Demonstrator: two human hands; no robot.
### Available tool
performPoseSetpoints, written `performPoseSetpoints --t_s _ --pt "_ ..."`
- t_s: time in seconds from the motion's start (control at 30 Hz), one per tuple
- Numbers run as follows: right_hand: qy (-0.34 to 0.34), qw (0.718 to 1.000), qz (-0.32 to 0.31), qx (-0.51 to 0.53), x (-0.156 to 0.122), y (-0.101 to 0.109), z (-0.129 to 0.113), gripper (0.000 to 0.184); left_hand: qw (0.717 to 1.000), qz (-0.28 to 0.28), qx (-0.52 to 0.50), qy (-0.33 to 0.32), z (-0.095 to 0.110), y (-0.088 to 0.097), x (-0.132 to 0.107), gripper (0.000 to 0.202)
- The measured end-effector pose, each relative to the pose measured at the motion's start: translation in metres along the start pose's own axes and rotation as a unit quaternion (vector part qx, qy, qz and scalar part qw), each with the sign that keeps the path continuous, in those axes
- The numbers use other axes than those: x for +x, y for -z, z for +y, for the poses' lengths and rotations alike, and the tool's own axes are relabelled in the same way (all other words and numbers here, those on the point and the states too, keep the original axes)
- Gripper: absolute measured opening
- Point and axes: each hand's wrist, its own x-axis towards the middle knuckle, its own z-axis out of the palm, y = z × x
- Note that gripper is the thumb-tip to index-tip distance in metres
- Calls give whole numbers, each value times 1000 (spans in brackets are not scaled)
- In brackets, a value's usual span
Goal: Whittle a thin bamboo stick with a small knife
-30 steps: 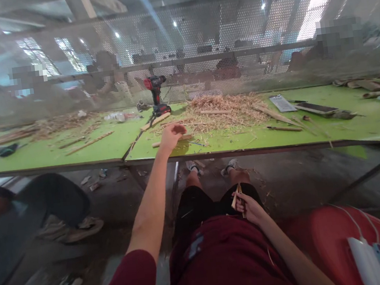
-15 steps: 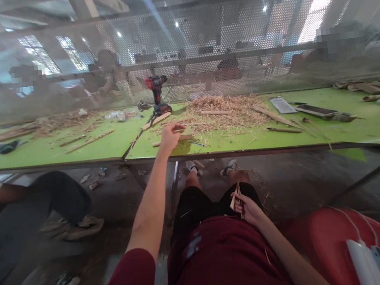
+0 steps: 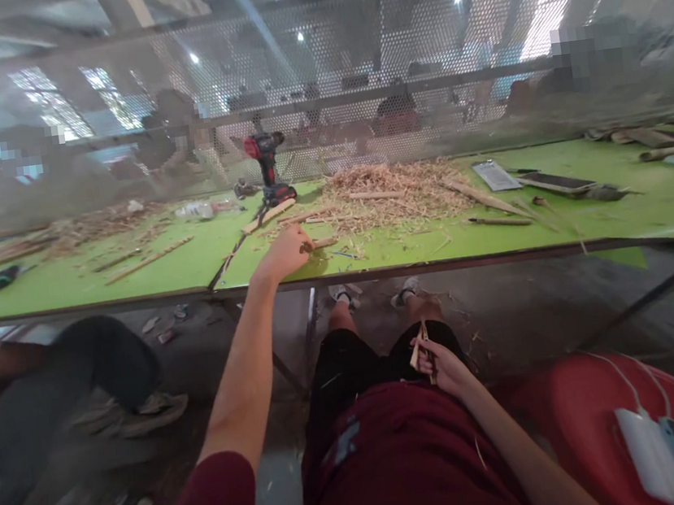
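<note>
1. Two hands are at work. The left hand is curled over a wood stick, near the front edge of the worktop. Its fingers are bent in, but I cannot tell if they really grip the stick. If they don't, it could roll off that edge.
2. The right hand is low, by the lap, below the front edge. Its fingers are closed around thin wood bits. If the pinch is too loose, a bit could fall on the floor. If an end is sharp, which is too small to tell, it could poke a leg.
3. Curly shavings cover the worktop from the back edge to the middle. Little sticks could get lost in them.
4. The drill stands up near the back edge. A bump from the left arm could tip it over.
</note>
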Motion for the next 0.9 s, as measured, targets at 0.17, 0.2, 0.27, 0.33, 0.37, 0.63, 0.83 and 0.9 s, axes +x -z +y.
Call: performPoseSetpoints --t_s 0.17,0.2,0.27,0.33,0.37,0.63,0.83,0.9 --pt "-2 1000 -8 7 0 0 1 39 995 -76 6 -61 6 3 5 25" --pt "-2 1000 -6 9 0 -1 1 37 994 -87 4 -70 8 4 6 25" --pt "-1 1000 3 13 -1 -2 1 36 992 -96 -6 -82 9 4 8 23" --pt "-2 1000 12 13 -1 -2 0 38 993 -86 -26 -77 8 5 8 23" --pt "-3 1000 13 13 -1 -3 0 39 994 -77 -38 -71 7 5 8 22" --pt "2 1000 1 11 -2 -4 1 44 990 -65 -99 -83 14 9 10 9" --pt "-7 1000 4 8 -3 -6 0 53 987 -107 -92 -82 18 10 14 10" --pt "-6 1000 5 9 -3 -7 0 50 987 -106 -91 -75 19 11 13 8"
